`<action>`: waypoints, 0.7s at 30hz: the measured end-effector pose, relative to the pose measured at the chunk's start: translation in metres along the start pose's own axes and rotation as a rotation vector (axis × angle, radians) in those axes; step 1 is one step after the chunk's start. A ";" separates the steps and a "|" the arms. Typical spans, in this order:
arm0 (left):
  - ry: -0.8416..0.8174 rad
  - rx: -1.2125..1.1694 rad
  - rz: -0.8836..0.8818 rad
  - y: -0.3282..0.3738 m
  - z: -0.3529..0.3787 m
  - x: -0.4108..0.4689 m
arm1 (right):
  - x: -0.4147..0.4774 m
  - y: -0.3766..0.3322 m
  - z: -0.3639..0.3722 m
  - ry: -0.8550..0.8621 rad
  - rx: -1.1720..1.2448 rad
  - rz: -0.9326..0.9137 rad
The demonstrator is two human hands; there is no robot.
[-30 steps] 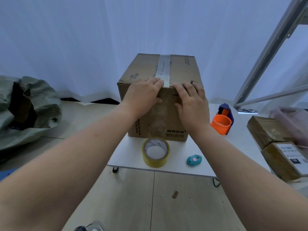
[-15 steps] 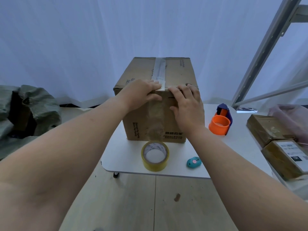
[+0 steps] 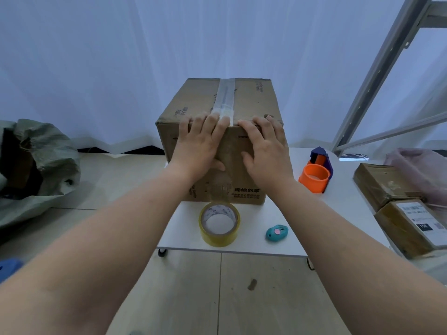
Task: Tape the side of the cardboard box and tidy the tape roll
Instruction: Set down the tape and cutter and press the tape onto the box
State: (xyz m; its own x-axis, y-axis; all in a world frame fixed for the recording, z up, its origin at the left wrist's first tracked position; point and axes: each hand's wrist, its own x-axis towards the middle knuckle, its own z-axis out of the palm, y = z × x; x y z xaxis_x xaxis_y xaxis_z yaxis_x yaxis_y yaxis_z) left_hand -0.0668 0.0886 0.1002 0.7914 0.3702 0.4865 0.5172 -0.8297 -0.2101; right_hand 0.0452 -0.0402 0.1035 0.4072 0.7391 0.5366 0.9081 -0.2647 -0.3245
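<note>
A brown cardboard box [image 3: 244, 102] stands on a small white table [image 3: 285, 218], with a strip of clear tape [image 3: 226, 97] along its top seam that runs down the near side to a yellow tape roll [image 3: 219, 224] lying flat in front of it. My left hand [image 3: 199, 143] lies flat on the box's near side, fingertips at the top edge on the tape. My right hand [image 3: 266, 148] is spread flat on the same face, to the right of the tape. Neither hand grips anything.
A teal box cutter [image 3: 277, 232] lies near the table's front edge. An orange and blue tape dispenser [image 3: 315, 176] stands right of the box. Brown parcels [image 3: 396, 206] sit at the far right, a grey-green sack [image 3: 41, 163] on the floor at left, a metal frame [image 3: 377, 68] behind.
Both hands have slid a little down the box's near face and now lie flatter against it. The view has shifted slightly.
</note>
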 end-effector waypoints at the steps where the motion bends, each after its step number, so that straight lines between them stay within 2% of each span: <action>1: 0.022 -0.022 0.011 -0.003 0.000 0.000 | 0.000 0.000 0.001 -0.003 -0.005 0.000; 10: 0.096 -0.391 -0.012 -0.045 -0.017 0.020 | 0.026 -0.007 0.011 -0.058 -0.105 -0.082; 17: -0.022 -0.393 -0.093 -0.076 -0.020 0.032 | 0.063 -0.025 0.037 -0.106 -0.125 -0.111; 21: -0.069 -0.277 -0.136 -0.071 -0.014 0.031 | 0.068 -0.023 0.044 -0.152 -0.155 -0.119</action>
State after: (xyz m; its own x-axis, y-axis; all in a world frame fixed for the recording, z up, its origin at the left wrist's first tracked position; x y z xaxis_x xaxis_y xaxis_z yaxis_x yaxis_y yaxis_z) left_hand -0.0837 0.1535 0.1422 0.7458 0.5054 0.4340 0.5192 -0.8492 0.0966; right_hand 0.0477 0.0432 0.1131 0.2873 0.8525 0.4367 0.9578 -0.2533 -0.1357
